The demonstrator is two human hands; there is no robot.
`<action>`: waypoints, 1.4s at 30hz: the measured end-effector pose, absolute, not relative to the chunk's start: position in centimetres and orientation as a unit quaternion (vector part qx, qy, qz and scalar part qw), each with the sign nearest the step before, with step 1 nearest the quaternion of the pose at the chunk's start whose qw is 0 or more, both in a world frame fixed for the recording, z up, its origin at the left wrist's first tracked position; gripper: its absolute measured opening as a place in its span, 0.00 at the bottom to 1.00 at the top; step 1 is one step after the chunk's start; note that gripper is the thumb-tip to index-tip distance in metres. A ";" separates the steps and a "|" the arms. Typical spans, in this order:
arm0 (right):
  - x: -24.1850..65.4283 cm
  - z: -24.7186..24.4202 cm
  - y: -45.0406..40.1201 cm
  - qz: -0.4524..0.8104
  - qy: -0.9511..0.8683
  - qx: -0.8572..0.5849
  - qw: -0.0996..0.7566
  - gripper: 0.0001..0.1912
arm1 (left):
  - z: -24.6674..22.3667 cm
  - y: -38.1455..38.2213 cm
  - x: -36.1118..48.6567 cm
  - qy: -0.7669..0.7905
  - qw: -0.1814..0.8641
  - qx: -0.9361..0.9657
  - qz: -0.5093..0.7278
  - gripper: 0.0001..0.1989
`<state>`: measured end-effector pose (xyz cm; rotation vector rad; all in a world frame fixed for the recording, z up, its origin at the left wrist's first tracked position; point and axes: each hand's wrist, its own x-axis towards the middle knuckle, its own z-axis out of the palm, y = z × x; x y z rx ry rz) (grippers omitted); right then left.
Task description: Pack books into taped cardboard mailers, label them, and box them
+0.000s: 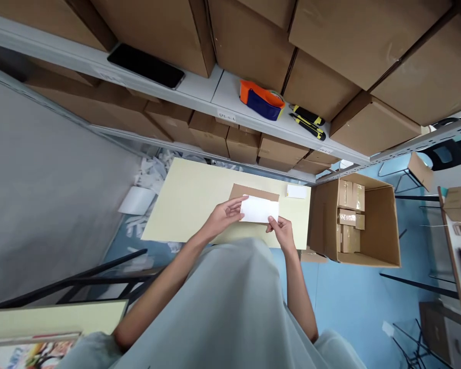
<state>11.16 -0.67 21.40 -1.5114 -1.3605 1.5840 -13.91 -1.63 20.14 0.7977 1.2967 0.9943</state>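
Observation:
Between my two hands is a white rectangular sheet (259, 209), its surface blank from here. My left hand (226, 215) grips its left end, fingers at the upper corner and thumb at the lower one. At the lower right corner, my right hand (281, 230) pinches the sheet between thumb and bent fingers. Partly covered by the sheet, a flat brown cardboard piece (254, 191) shows along its upper edge. Both are over a pale yellow table (200, 192). A small white box or pad (296, 191) with a yellow mark lies near the table's far right corner.
Right of the table stands a large open carton (380, 220) with several small taped boxes inside. A shelf ahead bears a phone (146, 65), an orange and blue tape dispenser (262, 100), box cutters (308, 123) and cartons. Scrap paper (150, 174) is heaped at the left.

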 end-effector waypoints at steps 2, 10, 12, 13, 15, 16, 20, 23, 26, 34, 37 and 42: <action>10.4 23.1 -1.0 0.562 -0.510 -0.578 0.299 0.27 | 21.4 -1.2 -14.2 0.553 0.616 0.331 0.453 0.43; 8.3 28.3 -1.6 0.487 -0.487 -0.618 0.380 0.28 | 27.0 -1.6 -16.1 0.467 0.689 0.304 0.464 0.29; 7.7 29.0 -1.8 0.481 -0.487 -0.619 0.386 0.28 | 28.0 -1.8 -16.5 0.475 0.673 0.323 0.467 0.25; 7.4 29.3 -1.9 0.479 -0.487 -0.619 0.387 0.28 | 28.3 -1.9 -16.7 0.479 0.664 0.333 0.468 0.23; 6.7 29.7 -1.9 0.475 -0.488 -0.620 0.389 0.28 | 28.9 -1.9 -17.2 0.483 0.650 0.351 0.470 0.20; 6.4 29.9 -1.8 0.475 -0.488 -0.619 0.390 0.28 | 29.0 -1.8 -17.4 0.484 0.644 0.359 0.471 0.19; 5.4 30.3 -1.6 0.496 -0.488 -0.602 0.392 0.27 | 29.2 -1.5 -18.2 0.486 0.627 0.370 0.484 0.16; 4.7 30.4 -1.4 0.521 -0.487 -0.589 0.380 0.26 | 28.9 -1.4 -18.9 0.500 0.606 0.371 0.496 0.14; 4.0 30.8 -1.0 0.538 -0.481 -0.578 0.381 0.23 | 27.9 -1.2 -20.0 0.519 0.586 0.368 0.502 0.12; 2.3 31.0 0.0 0.533 -0.496 -0.572 0.377 0.21 | 25.3 -1.1 -19.1 0.637 0.397 0.360 0.555 0.17; 1.4 30.9 -0.2 0.523 -0.513 -0.555 0.395 0.19 | 27.4 -2.3 -16.8 0.631 0.298 0.447 0.559 0.24; 0.9 32.0 -0.9 0.578 -0.470 -0.526 0.410 0.18 | 30.6 -4.1 -14.0 0.544 0.356 0.544 0.530 0.16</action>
